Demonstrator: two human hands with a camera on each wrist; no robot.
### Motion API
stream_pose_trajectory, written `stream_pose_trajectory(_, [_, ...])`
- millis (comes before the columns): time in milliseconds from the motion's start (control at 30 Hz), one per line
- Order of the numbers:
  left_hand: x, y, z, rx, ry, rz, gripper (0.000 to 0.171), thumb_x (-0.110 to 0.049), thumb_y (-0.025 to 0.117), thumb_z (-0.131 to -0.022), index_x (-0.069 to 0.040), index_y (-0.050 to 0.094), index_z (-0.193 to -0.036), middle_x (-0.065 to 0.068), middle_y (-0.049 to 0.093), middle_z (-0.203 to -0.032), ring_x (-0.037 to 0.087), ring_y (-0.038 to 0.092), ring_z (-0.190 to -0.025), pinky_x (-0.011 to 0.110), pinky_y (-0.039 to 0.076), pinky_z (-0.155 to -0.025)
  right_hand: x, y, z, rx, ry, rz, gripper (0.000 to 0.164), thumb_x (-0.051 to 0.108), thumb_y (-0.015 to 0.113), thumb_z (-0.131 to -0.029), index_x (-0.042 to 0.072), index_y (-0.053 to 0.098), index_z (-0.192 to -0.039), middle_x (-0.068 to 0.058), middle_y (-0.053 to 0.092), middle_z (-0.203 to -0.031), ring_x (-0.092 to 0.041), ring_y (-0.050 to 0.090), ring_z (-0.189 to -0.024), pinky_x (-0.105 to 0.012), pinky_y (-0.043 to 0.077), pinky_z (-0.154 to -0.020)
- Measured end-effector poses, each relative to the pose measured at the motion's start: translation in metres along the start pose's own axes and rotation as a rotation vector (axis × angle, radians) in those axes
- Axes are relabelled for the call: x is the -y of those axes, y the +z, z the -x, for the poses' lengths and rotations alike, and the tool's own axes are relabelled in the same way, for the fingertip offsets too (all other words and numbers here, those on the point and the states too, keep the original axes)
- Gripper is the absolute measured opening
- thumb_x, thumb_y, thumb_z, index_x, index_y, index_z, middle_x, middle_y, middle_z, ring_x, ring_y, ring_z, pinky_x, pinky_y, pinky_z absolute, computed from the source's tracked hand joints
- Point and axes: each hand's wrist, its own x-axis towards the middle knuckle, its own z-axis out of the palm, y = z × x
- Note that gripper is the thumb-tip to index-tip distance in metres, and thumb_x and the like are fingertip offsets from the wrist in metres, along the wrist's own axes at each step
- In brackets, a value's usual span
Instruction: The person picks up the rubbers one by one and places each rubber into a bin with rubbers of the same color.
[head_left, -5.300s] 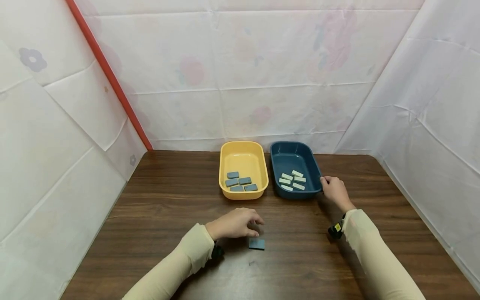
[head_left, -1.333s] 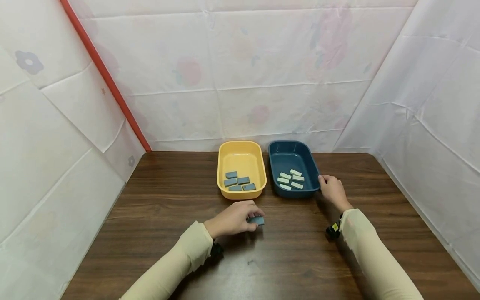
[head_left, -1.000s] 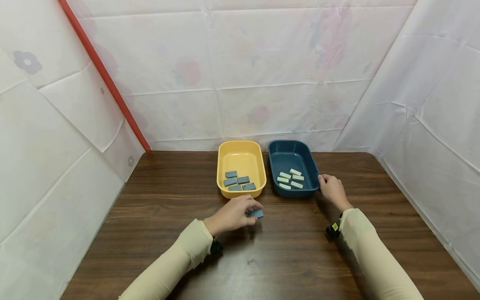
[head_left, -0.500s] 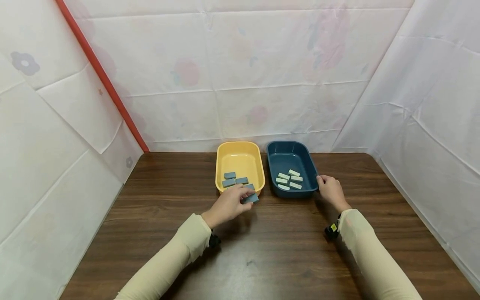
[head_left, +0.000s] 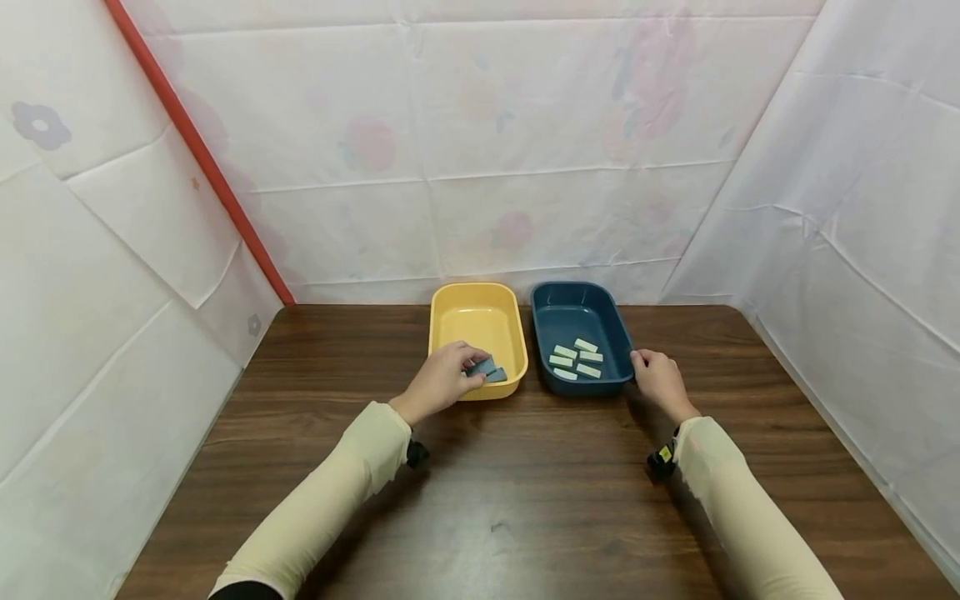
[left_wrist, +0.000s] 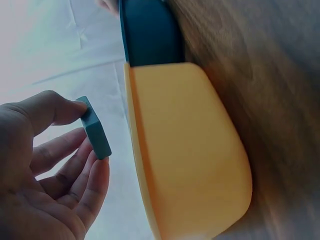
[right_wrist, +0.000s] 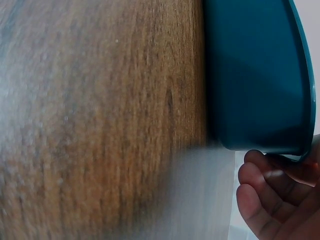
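My left hand (head_left: pixel 441 382) is over the near end of the yellow tray (head_left: pixel 480 323). Its thumb and fingers pinch a small blue-grey rectangular block (left_wrist: pixel 96 129), held above the rim in the left wrist view. Another grey block (head_left: pixel 496 376) shows in the tray beside the fingers; the hand hides the others. On the right, the dark blue tray (head_left: pixel 573 315) contains several pale cream blocks (head_left: pixel 589 357). My right hand (head_left: pixel 663 387) grips that tray's near right rim, the fingers (right_wrist: pixel 250 200) curled beneath it in the right wrist view.
Both trays stand side by side on a dark wooden table (head_left: pixel 525 483), close to its back edge. White patterned sheeting (head_left: pixel 480 150) rises behind and along both sides. A red strip (head_left: pixel 198 154) runs up the left corner.
My left hand has picked the loose grey block off the table and carried it forward, now over the yellow tray. The right hand has stayed on the blue tray's rim.
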Motion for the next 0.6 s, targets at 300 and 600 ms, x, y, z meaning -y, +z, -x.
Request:
stream_pose_trajectory(300, [0.013, -0.01, -0.02, 0.06, -0.092, -0.028, 0.031, -0.016, 0.07, -0.089, -0.004, 0.069, -0.118, 0.01, 0.066, -0.11, 0.025, 0.065, -0.099, 0.039, 0.054, -0.086, -0.003, -0.001, -0.001, -0.006, -0.032, 0.018, 0.046, 0.027, 0.032, -0.107, -0.004, 0.06, -0.125, -0.015, 0.066, -0.083, -0.023, 0.054, -0.07, -0.036, 0.043, -0.067])
stream_pose_trajectory(600, [0.019, -0.014, -0.046, 0.123, -0.141, -0.059, 0.03, -0.016, 0.068, -0.09, -0.005, 0.07, -0.119, 0.01, 0.068, -0.114, 0.024, 0.067, -0.099, 0.037, 0.055, -0.085, -0.003, 0.001, -0.001, -0.009, -0.025, 0.006, 0.048, 0.028, 0.032, -0.107, -0.005, 0.058, -0.129, -0.022, 0.068, -0.099, -0.029, 0.058, -0.082, -0.042, 0.046, -0.076])
